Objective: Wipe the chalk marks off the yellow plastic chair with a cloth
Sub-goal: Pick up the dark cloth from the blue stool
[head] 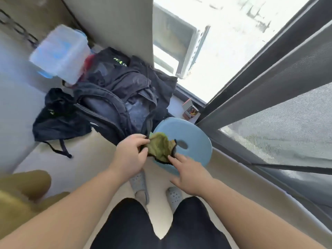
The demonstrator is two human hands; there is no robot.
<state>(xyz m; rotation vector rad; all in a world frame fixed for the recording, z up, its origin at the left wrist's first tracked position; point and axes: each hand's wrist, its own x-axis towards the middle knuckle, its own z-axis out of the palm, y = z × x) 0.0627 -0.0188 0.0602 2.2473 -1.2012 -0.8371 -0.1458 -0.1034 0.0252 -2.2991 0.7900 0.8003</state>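
Chalk sticks (pixel 191 112) in box (pixel 186 106) — cloth (pixel 159 148) near

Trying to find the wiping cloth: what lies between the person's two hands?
The head view shows a green cloth between them: the left hand pinches one edge, the right hand touches the other with straight fingers, over a blue stool.

We log the blue stool (pixel 195 141) as hemmed in: dark backpack (pixel 115 97) at its left rear edge, window screen frame (pixel 233 114) just beside on the right, chalk box (pixel 191 112) close behind. Open floor (pixel 89 155) lies to the left, between the backpack and the yellow chair (pixel 23 186).
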